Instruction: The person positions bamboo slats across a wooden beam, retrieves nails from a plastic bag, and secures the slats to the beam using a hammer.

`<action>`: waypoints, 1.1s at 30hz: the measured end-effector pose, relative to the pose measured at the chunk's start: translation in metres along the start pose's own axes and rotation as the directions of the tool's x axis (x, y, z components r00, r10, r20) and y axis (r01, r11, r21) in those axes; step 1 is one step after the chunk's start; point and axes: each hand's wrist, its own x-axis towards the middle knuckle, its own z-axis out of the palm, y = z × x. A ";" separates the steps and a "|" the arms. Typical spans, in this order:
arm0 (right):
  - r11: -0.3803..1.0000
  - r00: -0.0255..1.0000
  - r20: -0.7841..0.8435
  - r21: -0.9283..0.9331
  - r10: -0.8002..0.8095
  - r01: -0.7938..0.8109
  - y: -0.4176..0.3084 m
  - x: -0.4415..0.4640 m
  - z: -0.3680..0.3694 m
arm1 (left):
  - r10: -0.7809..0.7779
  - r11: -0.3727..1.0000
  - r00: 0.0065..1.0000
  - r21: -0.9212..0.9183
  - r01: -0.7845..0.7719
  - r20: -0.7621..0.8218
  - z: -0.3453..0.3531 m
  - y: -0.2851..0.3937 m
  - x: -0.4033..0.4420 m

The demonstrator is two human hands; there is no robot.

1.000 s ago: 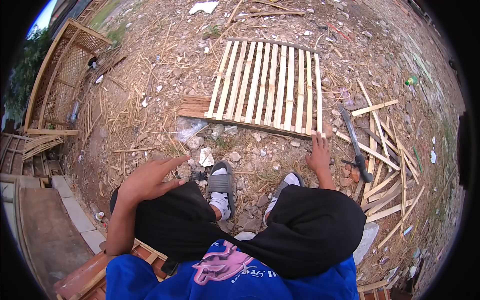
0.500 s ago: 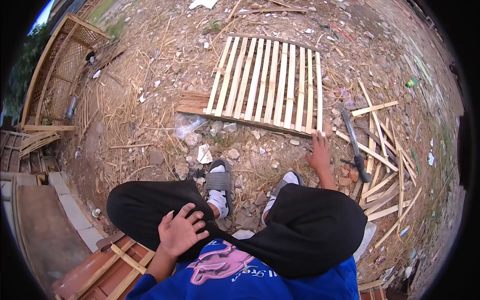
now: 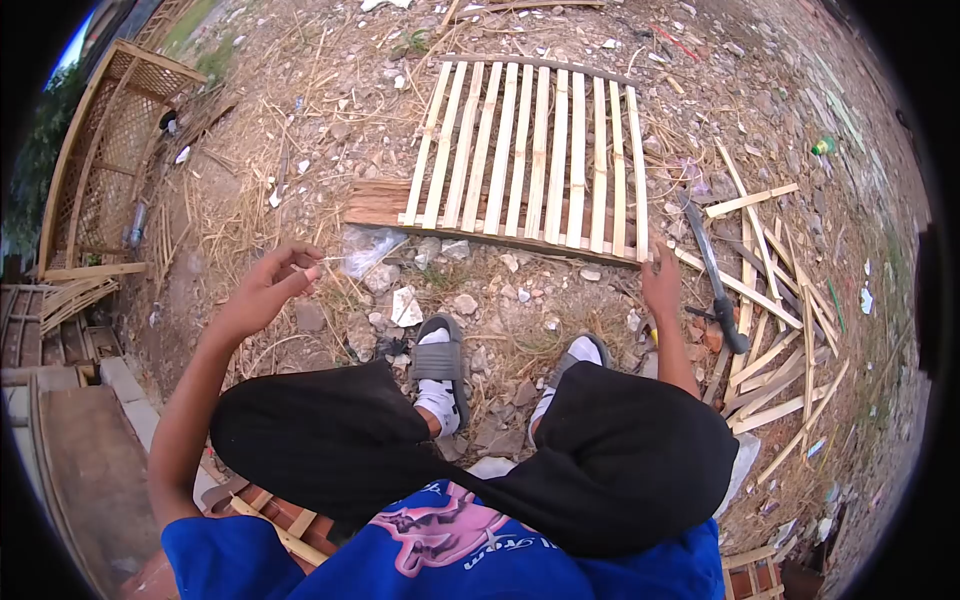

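The left hand [image 3: 268, 290] has moved from the lap [image 3: 430, 472] toward the clear plastic [image 3: 367, 251].

Soft, even daylight with faint shadows; strong fisheye curvature bends the edges into black, vignetted corners.

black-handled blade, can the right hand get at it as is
Probably yes: the right hand is close beside the black-handled blade, nothing visible covers its handle, and the short gap looks free.
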 end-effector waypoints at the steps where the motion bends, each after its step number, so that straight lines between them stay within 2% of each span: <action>1: 1.000 0.999 0.029 0.013 -0.015 0.015 0.005 0.002 -0.001 | 0.126 0.908 0.988 0.391 -0.151 0.089 0.002 -0.009 0.026; 2: 1.000 0.998 0.059 -0.022 -0.008 0.009 0.005 0.002 -0.002 | 0.206 0.647 0.954 0.700 -0.301 0.220 0.005 -0.021 0.052; 4: 0.996 0.993 0.120 -0.087 0.008 0.003 -0.001 -0.001 -0.009 | 0.229 0.484 0.933 0.799 -0.357 0.278 0.018 -0.074 0.109; 6: 0.997 0.981 0.185 -0.062 0.060 -0.049 -0.005 -0.002 -0.016 | 0.218 0.523 0.958 0.806 -0.278 0.189 0.038 -0.103 0.159; 8: 0.996 0.972 0.220 -0.062 0.084 -0.072 -0.005 -0.005 -0.014 | 0.347 0.590 0.938 0.771 -0.241 0.027 0.061 -0.136 0.203; 10: 0.993 0.960 0.261 -0.098 0.096 -0.073 -0.008 -0.005 -0.017 | 0.326 0.794 0.938 0.573 -0.203 -0.118 0.089 -0.158 0.230; 11: 0.990 0.954 0.280 -0.123 0.104 -0.072 -0.006 -0.005 -0.019 | 0.295 0.803 0.944 0.573 -0.163 -0.145 0.103 -0.154 0.231; 13: 0.990 0.965 0.263 -0.138 0.013 0.024 0.008 -0.006 -0.016 | 0.236 0.822 0.952 0.563 -0.089 -0.194 0.126 -0.143 0.226; 15: 0.977 0.967 0.227 -0.147 -0.117 0.153 0.017 -0.004 -0.015 | 0.307 0.848 0.915 0.511 -0.139 -0.261 0.132 -0.154 0.229; 16: 0.977 0.967 0.226 -0.150 -0.114 0.150 0.018 -0.004 -0.016 | 0.343 0.856 0.892 0.489 -0.168 -0.294 0.132 -0.160 0.231; 19: 0.981 0.973 0.212 -0.149 -0.094 0.127 0.018 -0.004 -0.015 | 0.469 0.816 0.833 0.507 -0.280 -0.295 0.128 -0.169 0.231; 22: 0.985 0.979 0.195 -0.144 -0.061 0.090 0.016 0.000 -0.016 | 0.442 0.797 0.843 0.565 -0.212 -0.307 0.127 -0.170 0.228; 24: 0.987 0.981 0.189 -0.147 -0.038 0.067 0.011 0.001 -0.016 | 0.376 0.831 0.874 0.529 -0.171 -0.308 0.124 -0.165 0.229; 25: 0.984 0.979 0.191 -0.149 -0.066 0.096 0.009 0.002 -0.017 | 0.341 0.847 0.890 0.510 -0.150 -0.304 0.124 -0.162 0.228; 26: 0.980 0.976 0.194 -0.151 -0.096 0.126 0.007 0.004 -0.018 | 0.403 0.798 0.859 0.581 -0.162 -0.315 0.124 -0.160 0.225; 29: 0.966 0.967 0.198 -0.168 -0.162 0.196 0.012 0.000 -0.021 | 0.374 0.781 0.889 0.607 -0.148 -0.264 0.118 -0.169 0.221; 30: 0.962 0.966 0.194 -0.176 -0.173 0.207 0.014 -0.003 -0.022 | 0.371 0.773 0.897 0.615 -0.154 -0.242 0.117 -0.154 0.211; 33: 0.958 0.952 0.226 -0.150 -0.208 0.245 0.017 -0.014 -0.028 | 0.399 0.792 0.888 0.574 -0.207 -0.230 0.105 -0.165 0.200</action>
